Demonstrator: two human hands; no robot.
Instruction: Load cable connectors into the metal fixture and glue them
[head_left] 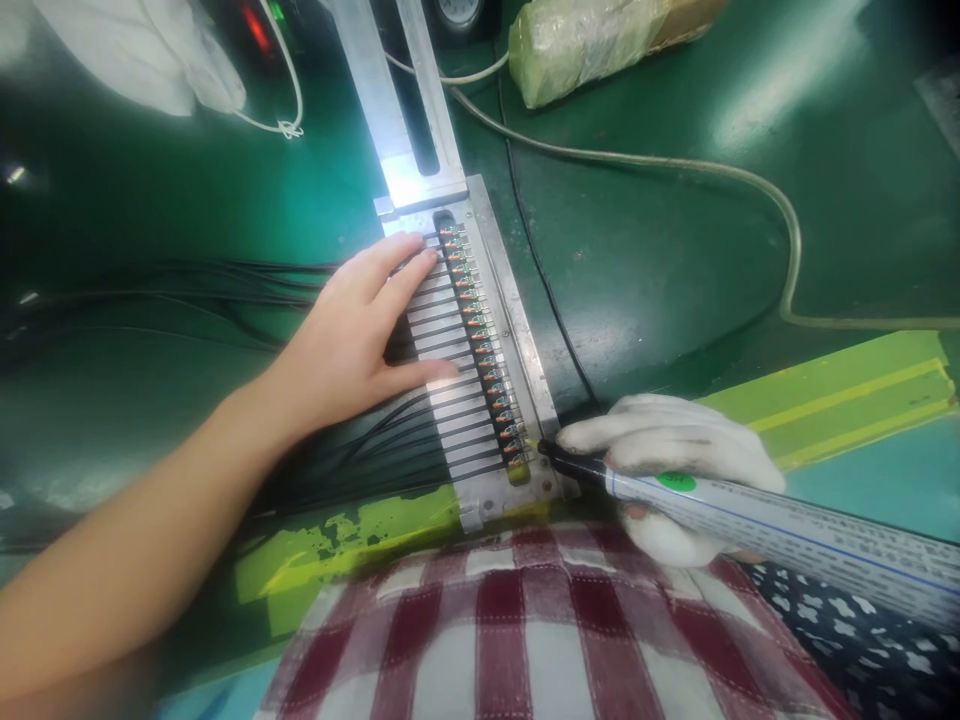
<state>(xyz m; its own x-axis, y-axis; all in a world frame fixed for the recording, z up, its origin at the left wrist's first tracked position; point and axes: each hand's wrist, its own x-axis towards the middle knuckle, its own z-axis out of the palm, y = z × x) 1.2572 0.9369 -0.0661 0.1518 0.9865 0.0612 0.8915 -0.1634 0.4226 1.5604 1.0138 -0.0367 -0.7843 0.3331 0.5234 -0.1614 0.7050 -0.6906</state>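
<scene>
A metal fixture (510, 330) lies on the bench, its slots holding a row of black cables (442, 330). At the cables' right ends, a row of small connectors (484, 345) shows coppery and green parts. My left hand (352, 330), bare, rests with fingers spread over the fixture's left side, fingertips on the cables and slots. In a white glove, my right hand (675, 450) grips a white pen-shaped tube (750, 510) with printed text, a green sticker and a black tapered tip. That tip is at the connectors near the fixture's lower end; contact is unclear.
A slotted metal bar (390, 110) extends from the fixture's far end. Loose cable runs (187, 290) trail left across the green bench. A pale cord (675, 160) curves across the right side. A wrapped block (585, 45) sits at the back, and white cloth-like material (142, 50) at upper left.
</scene>
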